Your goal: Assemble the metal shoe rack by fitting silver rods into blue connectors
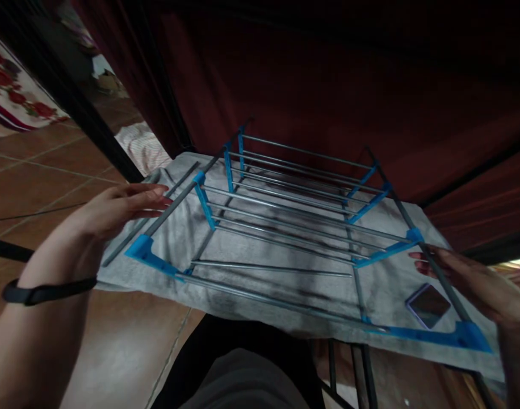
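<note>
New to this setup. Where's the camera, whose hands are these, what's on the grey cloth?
There's no machine here: these are a person's bare hands, seen from a camera worn on that person's head, looking forward and down. The left hand, with a dark band on its wrist, is at the left side of a rack, fingers loosely extended. The right hand is at the opposite side, fingers reaching behind a tube; whether it grips firmly, I can't tell. The rack is grey tubes joined by blue brackets and rests on the grey cloth. A dark, phone-like item lies near the right hand.
</note>
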`<state>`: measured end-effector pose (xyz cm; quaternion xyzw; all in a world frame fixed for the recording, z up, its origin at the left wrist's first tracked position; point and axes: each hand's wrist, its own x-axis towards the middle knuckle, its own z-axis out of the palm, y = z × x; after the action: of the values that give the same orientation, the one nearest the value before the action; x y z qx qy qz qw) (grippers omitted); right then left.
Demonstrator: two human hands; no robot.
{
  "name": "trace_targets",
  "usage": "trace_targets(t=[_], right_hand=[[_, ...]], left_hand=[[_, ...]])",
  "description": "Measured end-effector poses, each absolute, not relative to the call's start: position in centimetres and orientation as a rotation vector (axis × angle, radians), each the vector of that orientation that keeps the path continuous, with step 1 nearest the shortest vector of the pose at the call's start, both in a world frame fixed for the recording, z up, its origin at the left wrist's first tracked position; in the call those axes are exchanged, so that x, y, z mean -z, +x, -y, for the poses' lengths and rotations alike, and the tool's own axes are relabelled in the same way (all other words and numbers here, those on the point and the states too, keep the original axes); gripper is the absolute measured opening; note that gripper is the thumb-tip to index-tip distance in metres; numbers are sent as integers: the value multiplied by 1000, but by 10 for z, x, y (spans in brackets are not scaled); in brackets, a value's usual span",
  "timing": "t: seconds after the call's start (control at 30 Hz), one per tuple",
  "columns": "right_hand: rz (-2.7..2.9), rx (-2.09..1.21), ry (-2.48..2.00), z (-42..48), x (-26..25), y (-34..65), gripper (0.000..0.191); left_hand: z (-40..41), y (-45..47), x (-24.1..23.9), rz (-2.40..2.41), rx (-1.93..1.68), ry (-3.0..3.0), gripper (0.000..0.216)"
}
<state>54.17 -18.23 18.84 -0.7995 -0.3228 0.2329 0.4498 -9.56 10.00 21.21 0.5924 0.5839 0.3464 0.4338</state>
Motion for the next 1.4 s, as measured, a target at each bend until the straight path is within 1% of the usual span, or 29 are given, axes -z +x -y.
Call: trace_targets(t=[0.07, 0.13, 0.2, 0.27, 0.4, 0.5, 0.7, 0.83, 1.0, 1.2, 1.33, 1.4], right_hand=[[593, -834, -1902, 171, -184, 538, 22], [506, -902, -1852, 163, -180, 534, 21], [570, -891, -1848, 159, -176, 531, 24], [659, -835, -1865, 155, -172, 529, 31], [789, -729, -1908, 150, -165, 528, 42], [801, -703, -1899, 146, -164, 528, 46], [787, -701, -1865, 135, -174, 523, 40], [800, -680, -1854, 129, -171, 527, 41], [850, -683, -1794, 125, -165, 536, 40], [869, -690, -1799, 123, -171, 535, 38], [877, -675, -1786, 122, -175, 532, 37], [877, -671, -1787, 121, -176, 531, 37]], left_hand=[[-109, -90, -209, -1297, -778, 1238, 70], [-111, -79, -208, -1233, -722, 1094, 62], [-112, -66, -207, -1201, -703, 1093, 51], [-114, -56, -206, -1190, -724, 1204, 49], [-122, -51, -200, -1244, -822, 1418, 59], [-129, -52, -196, -1258, -806, 1493, 63], [-137, -51, -195, -1257, -803, 1508, 54], [-144, -49, -193, -1256, -803, 1469, 52], [-146, -45, -193, -1259, -826, 1458, 54], [-150, -45, -189, -1280, -811, 1480, 55], [-149, -41, -191, -1366, -838, 1475, 62], [-145, -36, -196, -1415, -858, 1580, 60]])
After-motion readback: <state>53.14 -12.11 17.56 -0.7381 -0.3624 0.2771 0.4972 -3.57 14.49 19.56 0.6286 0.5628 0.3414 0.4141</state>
